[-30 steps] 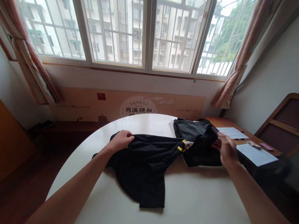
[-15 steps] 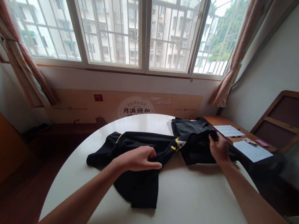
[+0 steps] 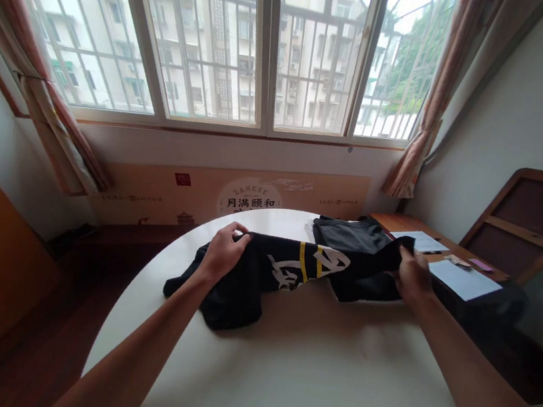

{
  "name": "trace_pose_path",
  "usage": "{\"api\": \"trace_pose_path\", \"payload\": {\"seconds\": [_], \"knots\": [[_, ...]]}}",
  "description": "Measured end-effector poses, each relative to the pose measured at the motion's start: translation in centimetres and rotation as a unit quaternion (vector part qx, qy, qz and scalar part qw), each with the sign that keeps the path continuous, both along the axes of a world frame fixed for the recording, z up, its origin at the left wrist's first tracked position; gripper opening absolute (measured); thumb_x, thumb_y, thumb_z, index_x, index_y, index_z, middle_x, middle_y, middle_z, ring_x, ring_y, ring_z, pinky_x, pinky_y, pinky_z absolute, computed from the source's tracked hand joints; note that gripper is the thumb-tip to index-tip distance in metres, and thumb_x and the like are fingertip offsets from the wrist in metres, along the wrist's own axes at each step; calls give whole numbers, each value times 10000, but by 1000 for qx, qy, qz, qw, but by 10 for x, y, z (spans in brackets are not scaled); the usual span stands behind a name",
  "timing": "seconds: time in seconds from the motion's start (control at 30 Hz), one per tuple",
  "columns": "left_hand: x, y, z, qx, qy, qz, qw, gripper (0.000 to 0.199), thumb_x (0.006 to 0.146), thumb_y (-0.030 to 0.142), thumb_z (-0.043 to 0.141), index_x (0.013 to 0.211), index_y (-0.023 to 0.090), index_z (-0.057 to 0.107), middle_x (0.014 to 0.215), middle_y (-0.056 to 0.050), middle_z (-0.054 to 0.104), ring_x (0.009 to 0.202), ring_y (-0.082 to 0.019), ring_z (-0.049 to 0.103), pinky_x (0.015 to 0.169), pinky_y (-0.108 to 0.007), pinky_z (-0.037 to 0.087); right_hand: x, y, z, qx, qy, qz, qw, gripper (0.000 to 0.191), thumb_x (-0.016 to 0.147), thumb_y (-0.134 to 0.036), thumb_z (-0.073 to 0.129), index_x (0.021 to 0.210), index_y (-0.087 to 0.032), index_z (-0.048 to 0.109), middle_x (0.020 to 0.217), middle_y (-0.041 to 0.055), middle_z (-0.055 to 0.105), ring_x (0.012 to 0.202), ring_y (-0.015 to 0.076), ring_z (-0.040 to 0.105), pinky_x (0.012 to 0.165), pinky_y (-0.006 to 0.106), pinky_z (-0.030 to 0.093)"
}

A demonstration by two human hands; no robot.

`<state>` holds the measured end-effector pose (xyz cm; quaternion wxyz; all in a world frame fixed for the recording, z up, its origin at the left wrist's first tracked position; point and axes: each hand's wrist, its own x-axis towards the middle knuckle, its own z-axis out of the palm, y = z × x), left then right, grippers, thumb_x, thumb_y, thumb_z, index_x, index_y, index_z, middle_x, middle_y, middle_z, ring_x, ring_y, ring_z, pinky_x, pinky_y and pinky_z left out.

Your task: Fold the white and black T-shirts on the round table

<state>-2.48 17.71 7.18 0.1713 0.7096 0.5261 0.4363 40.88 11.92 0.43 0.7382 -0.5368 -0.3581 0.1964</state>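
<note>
A black T-shirt [image 3: 280, 248] with two yellow stripes and a white print is stretched between my hands, low over the white round table [image 3: 307, 384]. My left hand [image 3: 223, 250] pinches its upper edge on the left, and a bunched part of the cloth hangs and lies below that hand. At the other end, my right hand [image 3: 414, 274] is closed on a corner of the shirt, raised a little. Some of the cloth rests on the tabletop near the right hand. Just behind the shirt lies a folded dark grey garment [image 3: 348, 233].
Right of the table stands a wooden desk [image 3: 400, 223] with papers [image 3: 465, 279] and a pink pad [image 3: 481, 265]. A wood-framed panel [image 3: 532, 220] leans at the right wall. Beyond the table are a printed board [image 3: 153, 180] and a barred window.
My left hand has moved up and left and now grips the shirt's upper edge. The cloth between the hands is pulled straighter, showing the stripes and white print. The right hand has shifted slightly right.
</note>
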Motion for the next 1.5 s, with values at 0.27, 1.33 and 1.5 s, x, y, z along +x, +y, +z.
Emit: {"api": "trace_pose_path", "payload": {"seconds": [0.27, 1.33, 1.5], "knots": [[-6, 10, -14, -15, 47, 38, 998, 298, 854, 511, 610, 834, 221, 672, 900, -81, 743, 905, -279, 681, 865, -379, 494, -12, -8, 3, -41, 33, 58, 997, 390, 693, -549, 836, 791, -247, 610, 681, -10, 631, 662, 214, 636, 574, 315, 536], [-40, 14, 6, 89, 85, 178, 976, 557, 1041, 651, 307, 671, 255, 433, 748, -105, 661, 784, -278, 637, 764, -360, 442, 10, -32, 14, -168, -14, 354, 920, 619, 767, -426, 819, 1346, -260, 674, 1047, 90, 783, 837, 262, 756, 656, 326, 597], [-45, 29, -12, 46, 124, 109, 985, 515, 1021, 638, 340, 697, 258, 471, 761, -105, 661, 834, -298, 655, 773, -360, 455, 15, -27, 10, -94, 58, 289, 951, 444, 804, -352, 746, 1241, -293, 699, 1133, 79, 768, 958, 259, 755, 724, 340, 628]]}}
